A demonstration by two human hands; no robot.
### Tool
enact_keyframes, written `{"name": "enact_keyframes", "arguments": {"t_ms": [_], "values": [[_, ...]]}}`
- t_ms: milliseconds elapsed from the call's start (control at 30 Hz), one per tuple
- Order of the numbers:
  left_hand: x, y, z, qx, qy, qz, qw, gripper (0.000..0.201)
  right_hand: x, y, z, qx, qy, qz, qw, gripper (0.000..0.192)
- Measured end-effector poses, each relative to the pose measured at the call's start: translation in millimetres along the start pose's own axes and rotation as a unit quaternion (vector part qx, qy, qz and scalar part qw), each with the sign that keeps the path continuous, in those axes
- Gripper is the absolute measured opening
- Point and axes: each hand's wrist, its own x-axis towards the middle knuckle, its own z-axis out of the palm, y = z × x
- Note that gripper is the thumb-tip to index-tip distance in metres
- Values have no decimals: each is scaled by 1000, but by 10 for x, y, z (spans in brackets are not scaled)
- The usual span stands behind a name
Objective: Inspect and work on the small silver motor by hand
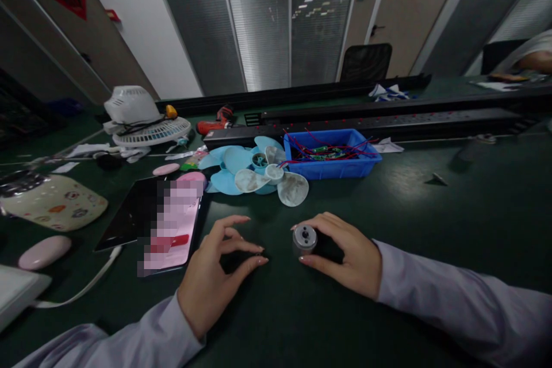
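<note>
My right hand (345, 250) grips a small metal cylinder, which looks like a motor (305, 236), between thumb and fingers. It stands upright on the dark green table, its round end with a centre hole and two smaller holes facing up. To the left of it, my left hand (219, 261) hovers over the table. Thumb and middle finger nearly meet in a pinch, while the index finger stretches out above them. A tiny dark speck shows between those fingertips, too small to name.
Blue and grey fan blades (254, 175) lie beyond my hands. Beside them stands a blue bin (332, 167) with circuit boards and wires. At left are a phone (176, 224), a tablet (131, 213) and a patterned jar (58, 201). Farther back are a white fan (142, 115) and a red drill (218, 121).
</note>
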Motion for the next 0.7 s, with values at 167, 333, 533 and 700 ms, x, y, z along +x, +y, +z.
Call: {"name": "enact_keyframes", "arguments": {"t_ms": [167,333,533,700], "values": [[84,156,182,-57,139,106,983,39,0,8,15,0,8,-7,1000,31],[173,312,433,-84,185,180,962,29,0,13,16,-10,12,-23,1000,29],[218,408,530,-84,163,193,964,17,1,13,12,-16,16,-31,999,20],[221,440,472,-49,138,212,966,16,3,22,15,-15,14,-37,999,21]]}}
